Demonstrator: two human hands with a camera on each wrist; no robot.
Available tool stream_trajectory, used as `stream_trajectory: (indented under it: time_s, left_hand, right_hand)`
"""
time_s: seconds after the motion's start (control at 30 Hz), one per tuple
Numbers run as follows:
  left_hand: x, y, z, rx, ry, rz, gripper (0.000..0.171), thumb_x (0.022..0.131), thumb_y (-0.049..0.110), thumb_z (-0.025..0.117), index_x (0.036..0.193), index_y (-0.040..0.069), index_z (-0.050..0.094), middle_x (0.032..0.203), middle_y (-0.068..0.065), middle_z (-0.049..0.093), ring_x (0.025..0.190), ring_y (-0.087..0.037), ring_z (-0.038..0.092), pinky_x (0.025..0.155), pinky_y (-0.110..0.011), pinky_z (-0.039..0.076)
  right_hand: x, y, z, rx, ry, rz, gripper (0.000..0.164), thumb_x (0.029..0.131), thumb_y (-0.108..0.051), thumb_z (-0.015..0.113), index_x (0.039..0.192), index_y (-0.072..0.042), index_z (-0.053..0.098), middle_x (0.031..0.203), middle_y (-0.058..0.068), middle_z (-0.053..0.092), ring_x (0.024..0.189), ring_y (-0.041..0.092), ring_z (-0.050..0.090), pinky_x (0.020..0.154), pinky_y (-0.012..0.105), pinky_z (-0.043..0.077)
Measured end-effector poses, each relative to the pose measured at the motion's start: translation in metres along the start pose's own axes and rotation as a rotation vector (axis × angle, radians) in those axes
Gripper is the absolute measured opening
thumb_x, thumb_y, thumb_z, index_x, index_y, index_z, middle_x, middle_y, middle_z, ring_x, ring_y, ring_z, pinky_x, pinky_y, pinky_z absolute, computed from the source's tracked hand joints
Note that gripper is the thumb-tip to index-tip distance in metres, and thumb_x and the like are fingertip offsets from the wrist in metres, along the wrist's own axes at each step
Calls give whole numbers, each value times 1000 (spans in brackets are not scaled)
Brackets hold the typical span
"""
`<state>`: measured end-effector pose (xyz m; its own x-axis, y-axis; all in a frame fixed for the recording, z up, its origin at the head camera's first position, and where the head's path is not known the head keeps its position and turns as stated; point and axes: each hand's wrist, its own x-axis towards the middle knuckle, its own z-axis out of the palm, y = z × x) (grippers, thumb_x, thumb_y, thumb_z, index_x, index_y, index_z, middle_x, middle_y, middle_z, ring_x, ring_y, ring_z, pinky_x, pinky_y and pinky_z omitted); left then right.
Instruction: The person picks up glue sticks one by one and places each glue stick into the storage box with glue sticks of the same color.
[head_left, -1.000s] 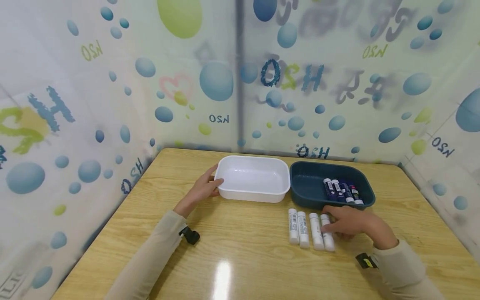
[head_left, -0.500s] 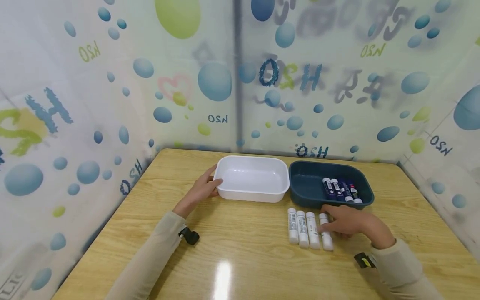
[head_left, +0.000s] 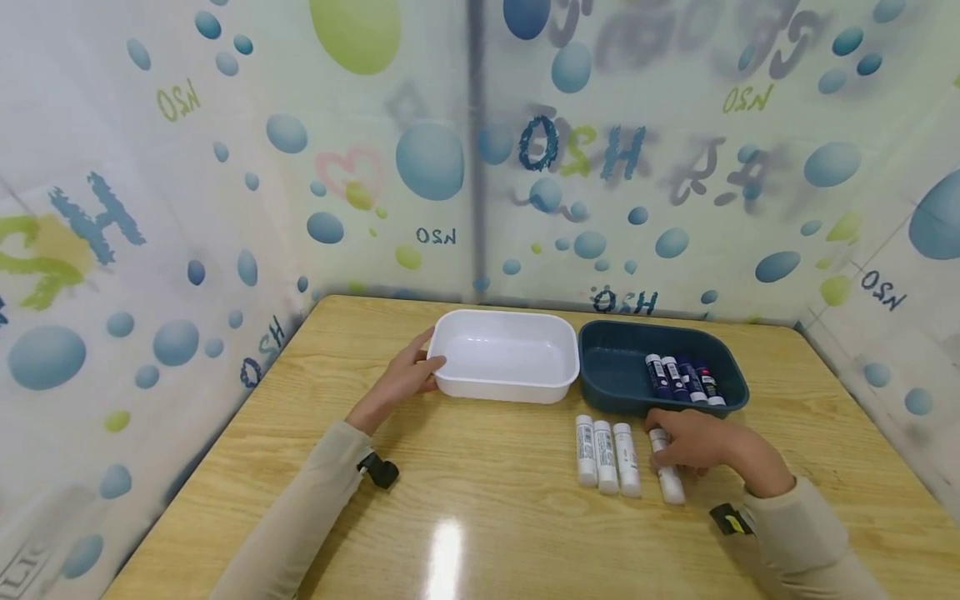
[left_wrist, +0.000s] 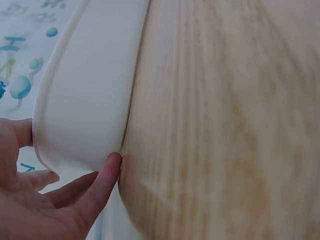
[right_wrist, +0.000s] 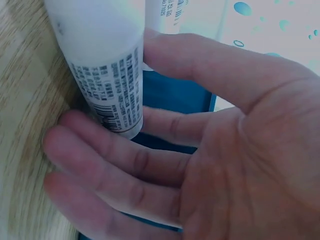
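My left hand [head_left: 405, 373] holds the near left corner of a white plastic tray [head_left: 498, 390], its thumb over the rim. In the left wrist view several fingertips touch the white tray's outer wall [left_wrist: 90, 85]. My right hand [head_left: 697, 442] has its thumb and fingers around a white glue stick [head_left: 670, 483], which lies tilted on the table before a dark blue tray [head_left: 615, 398]. Printed text and a barcode show on that glue stick [right_wrist: 107, 75] in the right wrist view. To its left lie 3 more white glue sticks [head_left: 606, 458], side by side.
Several dark blue glue sticks [head_left: 675, 379] with white ends lie at the right of the dark blue tray. Both trays stand side by side near the back of the wooden table [head_left: 480, 500]. A patterned curtain [head_left: 360, 267] rises behind the table.
The third white glue stick first moved left against the other two. The fourth, at my right hand, has since shifted right and tilted, widening the gap. My left hand stays at the white tray.
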<state>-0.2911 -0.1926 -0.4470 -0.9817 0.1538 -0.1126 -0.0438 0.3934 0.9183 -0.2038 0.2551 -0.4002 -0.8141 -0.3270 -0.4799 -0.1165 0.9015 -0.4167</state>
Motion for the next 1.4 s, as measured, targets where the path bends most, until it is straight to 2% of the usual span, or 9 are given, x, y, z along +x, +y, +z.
stream_trajectory:
  time_s: [0.23,0.57,0.93,1.2,1.4]
  left_hand:
    - [1,0,0,7,2,1,70,107,25,56,167,21,21,147,-30,51,110,-30,67,84,-32,63]
    - [0,0,-1,11,-1,-10,71,107,27,56,167,21,19,149,-29,49,115,-32,66,88,-33,62]
    - [0,0,-1,5,-13,3,72,107,29,56,168,21,18,150,-30,49,117,-31,65,92,-39,62]
    - [0,2,-1,5,-9,-3,71,107,27,56,167,20,18,149,-30,48,117,-33,65,90,-37,62]
    - [0,1,-1,0,-12,-12,71,108,28,55,168,21,18,150,-30,47,118,-33,64,93,-40,62]
  right_hand:
    - [-3,-2,-2,7,-32,41,56,90,-33,81,131,-8,53,91,6,57,72,20,57,60,33,51]
    - [-2,-4,-3,11,-59,74,56,86,-17,81,134,-10,52,107,11,58,78,22,61,64,38,59]
    - [-8,-5,-4,-3,-62,62,55,83,-7,79,132,-19,54,106,11,55,77,23,59,60,35,55]
    - [-9,-1,-7,2,-53,10,54,84,-5,75,131,-22,55,106,10,56,77,23,57,59,35,52]
    - [-11,2,-10,5,-53,-22,52,85,-4,74,130,-21,55,105,9,55,80,23,56,61,34,49]
